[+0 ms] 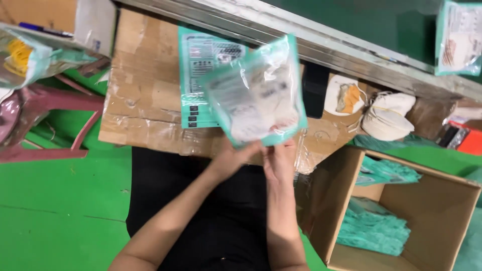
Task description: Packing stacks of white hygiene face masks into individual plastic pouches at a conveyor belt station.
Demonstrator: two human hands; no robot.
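A: One pouch [257, 90] is up in front of you, a clear packet with a teal border, pinched at its bottom edge by both hands. Your left hand [232, 159] has thumb and fingers pressed on the lower corner; your right hand [279, 159] pinches the same edge just beside it.

B: So the grip on both sides is closed on that pouch?

A: Yes, and it hangs above the near edge of the bench [145, 100], a cardboard-covered top. Something pale sits inside it, too blurred to name.

B: How far along do you judge things?

A: Partway. A flat pouch [201, 75] lies on the bench behind the held one, the open box [432, 200] at your right holds a low heap of teal packets [374, 228] with room to spare, and a stack of white masks [386, 118] waits by the bench's far right corner.
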